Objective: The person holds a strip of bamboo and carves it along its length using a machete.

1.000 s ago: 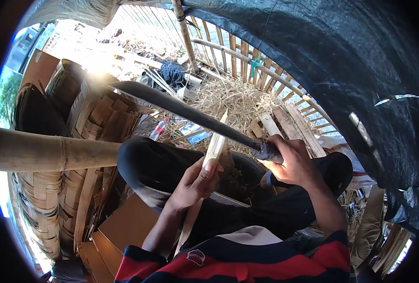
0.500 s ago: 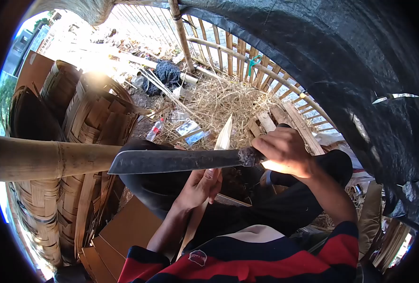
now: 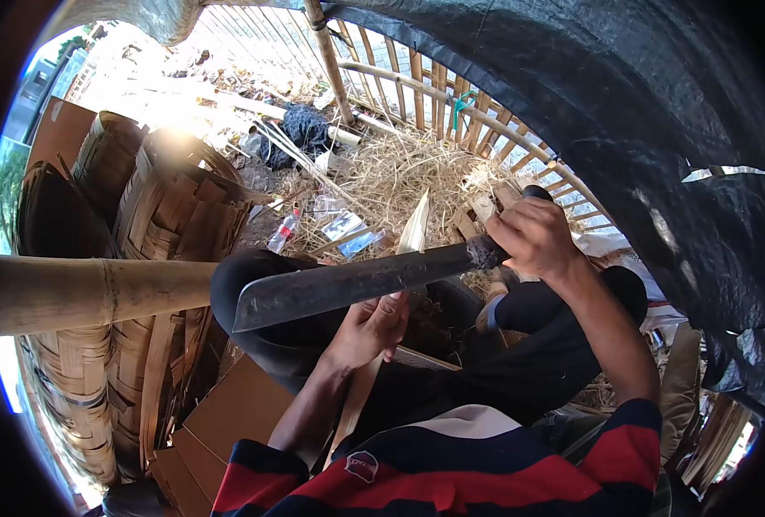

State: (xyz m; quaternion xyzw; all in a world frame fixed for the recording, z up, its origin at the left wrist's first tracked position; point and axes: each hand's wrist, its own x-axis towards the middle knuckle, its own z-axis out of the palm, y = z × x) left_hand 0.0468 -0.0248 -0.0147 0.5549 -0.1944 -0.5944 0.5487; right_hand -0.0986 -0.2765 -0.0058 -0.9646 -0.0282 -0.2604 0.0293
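Observation:
My right hand point(image 3: 533, 234) is closed round the dark handle of a long, broad machete point(image 3: 348, 283). The blade points left and slightly down, passing across the wooden strip and over my knee. My left hand point(image 3: 369, 329) is wrapped round a pale wooden strip point(image 3: 414, 226) below the blade. The strip's pointed upper end shows beyond the blade, and its lower part point(image 3: 354, 401) runs back along my left forearm to my shirt. Whether blade and strip touch is unclear.
A thick bamboo pole point(image 3: 98, 295) juts in from the left, over woven bamboo rolls point(image 3: 171, 215). Straw point(image 3: 408, 172), a plastic bottle point(image 3: 284, 233) and wood pieces lie ahead. A slatted fence point(image 3: 434, 95) and dark tarp point(image 3: 624, 129) curve round the right. Cardboard point(image 3: 236, 414) lies lower left.
The machete swung from pointing up-left to lying level, then tilted down at its tip. My right hand rose and moved slightly right. My left hand kept hold of the strip.

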